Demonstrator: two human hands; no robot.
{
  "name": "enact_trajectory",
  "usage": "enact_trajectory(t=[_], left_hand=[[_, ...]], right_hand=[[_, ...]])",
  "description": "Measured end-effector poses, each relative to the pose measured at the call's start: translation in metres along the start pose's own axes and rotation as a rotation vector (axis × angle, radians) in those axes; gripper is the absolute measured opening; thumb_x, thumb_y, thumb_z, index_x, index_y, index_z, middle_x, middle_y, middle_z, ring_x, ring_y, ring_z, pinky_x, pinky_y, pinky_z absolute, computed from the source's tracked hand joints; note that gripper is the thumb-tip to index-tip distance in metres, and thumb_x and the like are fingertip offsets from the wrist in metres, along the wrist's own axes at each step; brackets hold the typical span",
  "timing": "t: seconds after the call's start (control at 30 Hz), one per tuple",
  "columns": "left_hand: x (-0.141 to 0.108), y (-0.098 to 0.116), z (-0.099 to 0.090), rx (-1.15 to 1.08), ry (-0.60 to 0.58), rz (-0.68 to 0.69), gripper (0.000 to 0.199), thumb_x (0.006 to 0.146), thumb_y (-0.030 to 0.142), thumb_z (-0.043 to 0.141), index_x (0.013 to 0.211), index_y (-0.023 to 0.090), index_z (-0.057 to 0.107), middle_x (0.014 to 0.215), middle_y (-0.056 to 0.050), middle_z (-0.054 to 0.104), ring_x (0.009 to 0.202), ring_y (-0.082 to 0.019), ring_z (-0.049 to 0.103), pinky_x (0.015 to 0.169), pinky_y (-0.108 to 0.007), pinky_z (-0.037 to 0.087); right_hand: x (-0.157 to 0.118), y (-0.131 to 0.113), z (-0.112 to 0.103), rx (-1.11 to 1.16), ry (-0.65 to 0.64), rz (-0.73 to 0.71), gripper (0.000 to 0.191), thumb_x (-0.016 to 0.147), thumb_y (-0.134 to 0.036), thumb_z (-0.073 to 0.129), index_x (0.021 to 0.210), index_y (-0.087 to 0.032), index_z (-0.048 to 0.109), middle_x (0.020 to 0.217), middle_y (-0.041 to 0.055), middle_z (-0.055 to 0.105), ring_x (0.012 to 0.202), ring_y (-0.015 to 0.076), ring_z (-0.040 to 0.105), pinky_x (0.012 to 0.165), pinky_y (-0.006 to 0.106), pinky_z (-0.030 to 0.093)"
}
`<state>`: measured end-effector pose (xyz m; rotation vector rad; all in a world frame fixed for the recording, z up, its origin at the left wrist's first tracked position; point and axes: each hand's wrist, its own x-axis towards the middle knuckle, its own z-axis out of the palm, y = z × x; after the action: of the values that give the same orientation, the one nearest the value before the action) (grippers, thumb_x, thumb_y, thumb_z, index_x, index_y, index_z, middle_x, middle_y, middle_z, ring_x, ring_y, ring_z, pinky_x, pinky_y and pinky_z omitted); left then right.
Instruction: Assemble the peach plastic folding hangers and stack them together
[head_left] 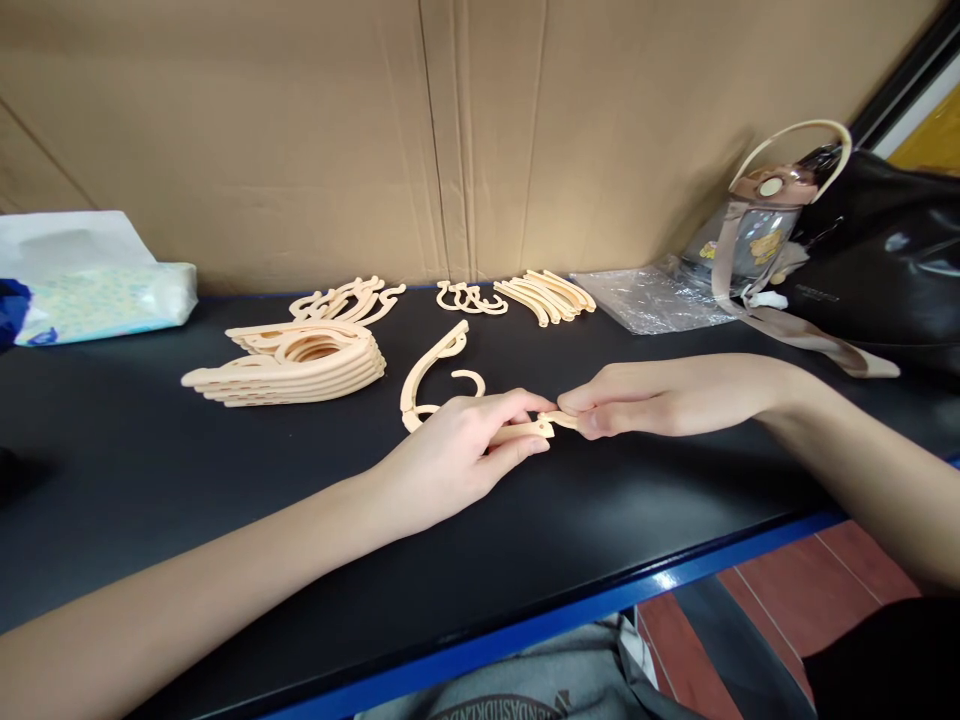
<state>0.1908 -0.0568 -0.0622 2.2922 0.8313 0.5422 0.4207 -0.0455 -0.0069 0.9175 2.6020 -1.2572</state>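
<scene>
My left hand [457, 450] is closed on a cream plastic folding clothes hanger [413, 380]. One arm of the hanger slants up and away, its hook [474, 378] shows behind my fingers, and another arm runs between thumb and fingers toward the right. My right hand [667, 397] pinches a cream curved strip [565, 420], whose left end meets the tip of the hanger's arm. Whether the two are joined I cannot tell. Most of the strip is hidden under my right fingers, and the hanger's middle lies behind my left hand.
Behind the hanger lie curved strips [551, 297], loose hooks [466, 300] and hanger arms [349, 300]. A stack of hangers [300, 375] sits at left, near a tissue pack [112, 295]. A plastic bag [645, 297], water bottle [761, 235] and black bag [885, 260] stand right.
</scene>
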Motion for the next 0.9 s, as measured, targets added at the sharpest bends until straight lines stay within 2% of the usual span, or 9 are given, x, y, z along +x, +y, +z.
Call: enact_trajectory(t=[0.13, 0.3, 0.57, 0.7, 0.9], left_hand=[[-0.0019, 0.0018, -0.0011, -0.004, 0.001, 0.005, 0.022, 0.095, 0.030, 0.051, 0.114, 0.022, 0.060, 0.088, 0.002, 0.068, 0.078, -0.013, 0.065, 0.069, -0.022, 0.045], [-0.0016, 0.0020, -0.0014, 0.046, -0.005, 0.015, 0.024, 0.096, 0.030, 0.050, 0.116, 0.022, 0.060, 0.090, 0.001, 0.069, 0.076, -0.013, 0.063, 0.067, -0.023, 0.044], [-0.0025, 0.0030, -0.0026, 0.039, -0.022, 0.029, 0.021, 0.097, 0.028, 0.049, 0.113, 0.022, 0.060, 0.092, 0.002, 0.070, 0.082, -0.013, 0.064, 0.071, -0.022, 0.044], [-0.0026, 0.0028, -0.0025, 0.057, -0.032, 0.029, 0.020, 0.097, 0.029, 0.047, 0.111, 0.022, 0.060, 0.090, 0.002, 0.069, 0.079, -0.013, 0.064, 0.069, -0.022, 0.043], [-0.0024, 0.0035, -0.0026, 0.075, -0.046, 0.039, 0.019, 0.098, 0.029, 0.046, 0.106, 0.021, 0.060, 0.082, 0.002, 0.067, 0.071, -0.012, 0.061, 0.065, -0.022, 0.041]], right_hand=[[0.0023, 0.0008, 0.0000, 0.068, -0.016, -0.017, 0.023, 0.096, -0.023, 0.035, 0.074, -0.019, 0.035, 0.072, -0.0034, 0.033, 0.065, 0.0108, 0.030, 0.059, 0.024, 0.029], [0.0033, 0.0020, -0.0013, 0.103, -0.044, -0.018, 0.023, 0.095, -0.022, 0.036, 0.073, -0.019, 0.035, 0.071, -0.0028, 0.034, 0.065, 0.0112, 0.031, 0.061, 0.025, 0.030], [0.0032, 0.0032, -0.0019, 0.035, -0.072, 0.024, 0.032, 0.097, -0.042, 0.043, 0.075, -0.019, 0.038, 0.070, -0.0040, 0.032, 0.063, 0.0107, 0.030, 0.056, 0.024, 0.027], [0.0039, 0.0043, -0.0007, 0.028, -0.090, 0.010, 0.036, 0.098, -0.046, 0.040, 0.076, -0.018, 0.044, 0.072, -0.0031, 0.040, 0.065, 0.0110, 0.036, 0.060, 0.024, 0.030], [0.0066, 0.0087, 0.0020, -0.017, -0.093, 0.001, 0.038, 0.095, -0.049, 0.046, 0.075, -0.017, 0.047, 0.067, -0.0053, 0.035, 0.060, 0.0092, 0.036, 0.058, 0.024, 0.028]])
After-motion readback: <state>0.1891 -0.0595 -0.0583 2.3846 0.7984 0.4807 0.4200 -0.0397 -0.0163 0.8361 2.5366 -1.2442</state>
